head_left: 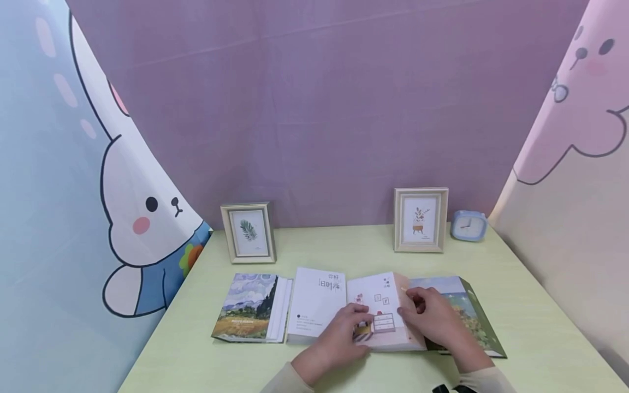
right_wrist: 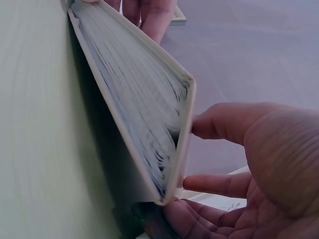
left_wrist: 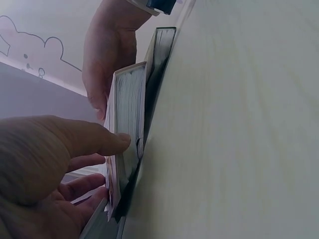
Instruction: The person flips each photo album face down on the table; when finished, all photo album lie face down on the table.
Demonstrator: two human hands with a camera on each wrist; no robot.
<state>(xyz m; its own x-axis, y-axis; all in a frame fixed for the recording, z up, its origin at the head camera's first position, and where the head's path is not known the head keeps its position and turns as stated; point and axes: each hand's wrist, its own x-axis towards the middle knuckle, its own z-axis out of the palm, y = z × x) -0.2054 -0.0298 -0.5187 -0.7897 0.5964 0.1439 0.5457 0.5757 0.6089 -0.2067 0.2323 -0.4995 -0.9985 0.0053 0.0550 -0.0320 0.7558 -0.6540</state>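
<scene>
A thick photo album (head_left: 361, 284) with a pale illustrated cover and pinkish spine lies between my hands, tilted in the wrist views. My left hand (head_left: 336, 335) holds its page edge, thumb on the block of pages and fingers over the cover. At the spine, my right hand (head_left: 437, 319) grips with its thumb and fingertips. A white album (head_left: 316, 300) with Chinese lettering lies just left of it. To the right is an album with a seaside painting (head_left: 469, 311), partly hidden by my right hand and the held album.
A wheat-field album (head_left: 245, 308) lies at the left end of the row. Two framed plant prints, one left (head_left: 249, 232) and one right (head_left: 420, 220), stand at the back beside a blue clock (head_left: 469, 226). A purple cloth (head_left: 314, 109) hangs behind the table (head_left: 172, 349).
</scene>
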